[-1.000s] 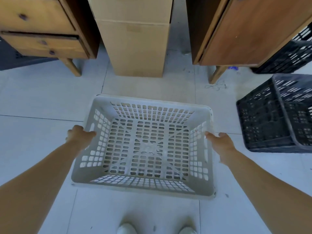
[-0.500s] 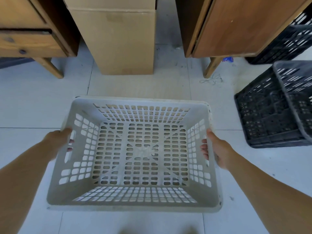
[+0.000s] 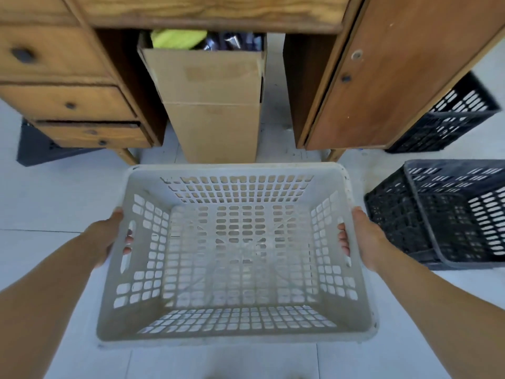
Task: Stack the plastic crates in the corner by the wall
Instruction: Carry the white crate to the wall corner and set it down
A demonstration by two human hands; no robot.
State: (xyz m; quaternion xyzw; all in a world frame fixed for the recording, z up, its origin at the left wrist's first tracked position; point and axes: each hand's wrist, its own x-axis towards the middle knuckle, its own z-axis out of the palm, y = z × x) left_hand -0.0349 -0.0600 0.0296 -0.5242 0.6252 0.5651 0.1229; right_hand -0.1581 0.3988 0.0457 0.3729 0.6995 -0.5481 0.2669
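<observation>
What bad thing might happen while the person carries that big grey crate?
The light grey perforated plastic crate is held by fingers hooked through its side slots, left hand and right hand, so it might slip or tilt. Its far rim looks close to the brown cardboard box under the wooden desk and may bump them. The black slotted plastic crate on the floor to the right could trip a foot.

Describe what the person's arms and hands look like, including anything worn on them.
Both arms are bare as far as the picture shows: no sleeve covers the left arm or the right arm. The left hand and the right hand are ungloved, with no watch, bracelet or ring in sight. No marks or tattoos show, though blur softens fine detail.
</observation>
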